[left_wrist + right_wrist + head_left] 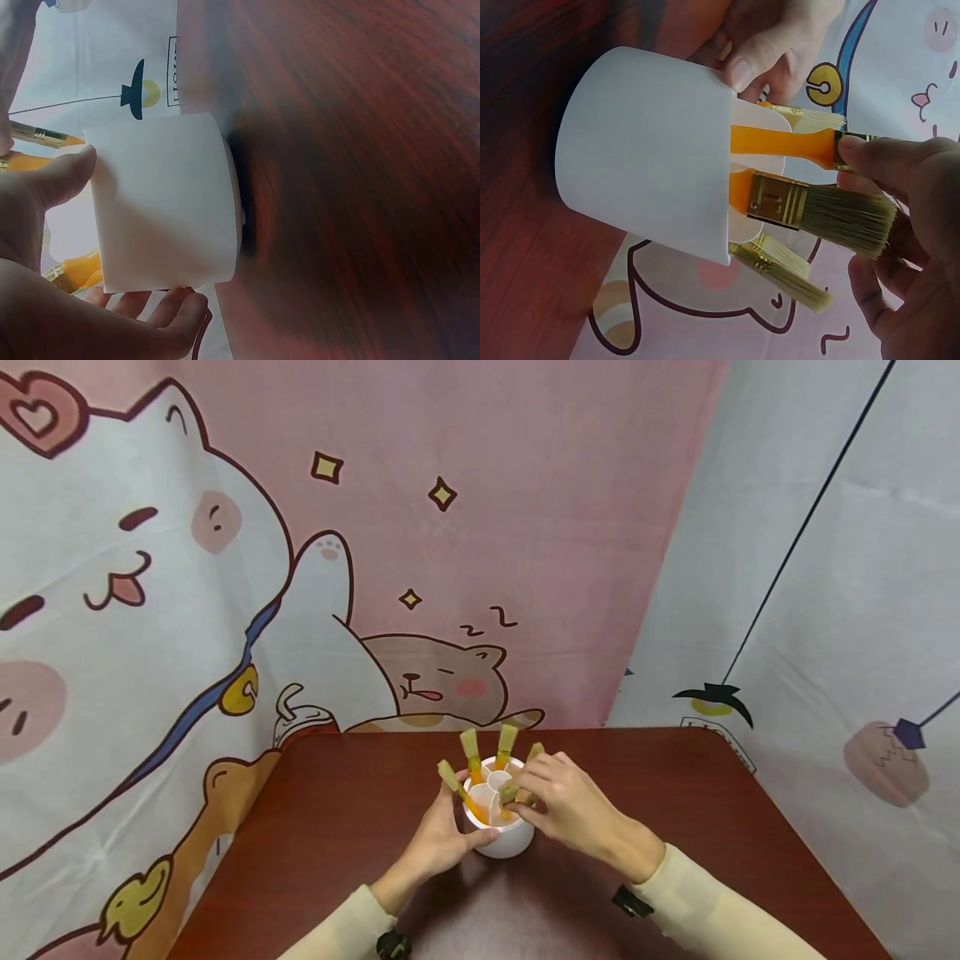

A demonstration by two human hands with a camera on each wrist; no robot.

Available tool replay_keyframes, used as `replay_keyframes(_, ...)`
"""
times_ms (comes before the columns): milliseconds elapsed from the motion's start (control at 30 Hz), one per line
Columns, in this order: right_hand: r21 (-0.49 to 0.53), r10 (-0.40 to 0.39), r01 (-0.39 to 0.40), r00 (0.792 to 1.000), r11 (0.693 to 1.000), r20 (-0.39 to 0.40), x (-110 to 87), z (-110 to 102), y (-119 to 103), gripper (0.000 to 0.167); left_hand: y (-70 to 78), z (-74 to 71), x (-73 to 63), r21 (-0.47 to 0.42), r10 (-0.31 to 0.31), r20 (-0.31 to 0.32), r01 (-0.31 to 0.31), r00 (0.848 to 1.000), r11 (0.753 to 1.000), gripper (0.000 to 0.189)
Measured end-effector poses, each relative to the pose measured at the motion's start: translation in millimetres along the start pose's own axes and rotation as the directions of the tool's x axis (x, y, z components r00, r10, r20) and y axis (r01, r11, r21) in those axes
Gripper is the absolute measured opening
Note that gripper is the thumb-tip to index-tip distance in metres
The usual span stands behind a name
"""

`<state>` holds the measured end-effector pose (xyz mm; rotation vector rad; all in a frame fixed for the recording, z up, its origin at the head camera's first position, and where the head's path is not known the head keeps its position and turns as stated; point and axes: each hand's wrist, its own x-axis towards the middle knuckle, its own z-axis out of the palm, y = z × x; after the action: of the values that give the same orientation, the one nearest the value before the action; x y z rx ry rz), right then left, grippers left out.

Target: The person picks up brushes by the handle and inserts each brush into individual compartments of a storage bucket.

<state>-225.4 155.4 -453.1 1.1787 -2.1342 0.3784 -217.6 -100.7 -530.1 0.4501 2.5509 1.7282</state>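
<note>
A round white holder (506,843) with inner compartments stands on the table, with several flat paintbrushes in it, bristles up. My left hand (441,837) grips the holder from its left side, the thumb at the near rim and the fingers round the wall. Over the holder's right side, my right hand (568,803) pinches a paintbrush (787,142) near its metal collar; its orange handle reaches down inside the rim. Close beside those fingers leans another paintbrush (847,217) with wide bristles. Further paintbrushes (470,745) lean outward at the back and left.
The holder is near the middle of a dark red-brown table (345,827). Behind it hangs a pink cloth (540,527) printed with cartoon animals, and a pale cloth (862,568) hangs at the right. Small dark devices (632,902) sit at both sleeve cuffs.
</note>
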Motion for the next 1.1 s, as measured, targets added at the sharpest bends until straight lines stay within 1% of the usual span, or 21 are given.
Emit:
replay_keyframes(300, -0.025, 0.004, -0.004, 1.000, 1.000, 0.014, -3.0, 6.3, -0.9, 0.037, -1.2, 1.2, 0.3, -0.006, 0.010, 0.002, -0.010, 1.000, 1.000, 0.106)
replay_keyframes(733, -0.056, -0.008, 0.009, 0.999, 0.998, 0.032, -8.4, 15.1, -1.2, 0.039, -1.1, 1.3, 0.4, -0.009, 0.010, 0.003, -0.010, 1.000, 1.000, 0.106)
replay_keyframes(1100, -0.074, -0.006, 0.012, 0.997, 0.997, 0.083, -9.9, 14.2, -3.5, 0.040, 0.1, 1.3, 0.1, -0.015, 0.005, 0.008, -0.005, 1.000, 1.000, 0.106)
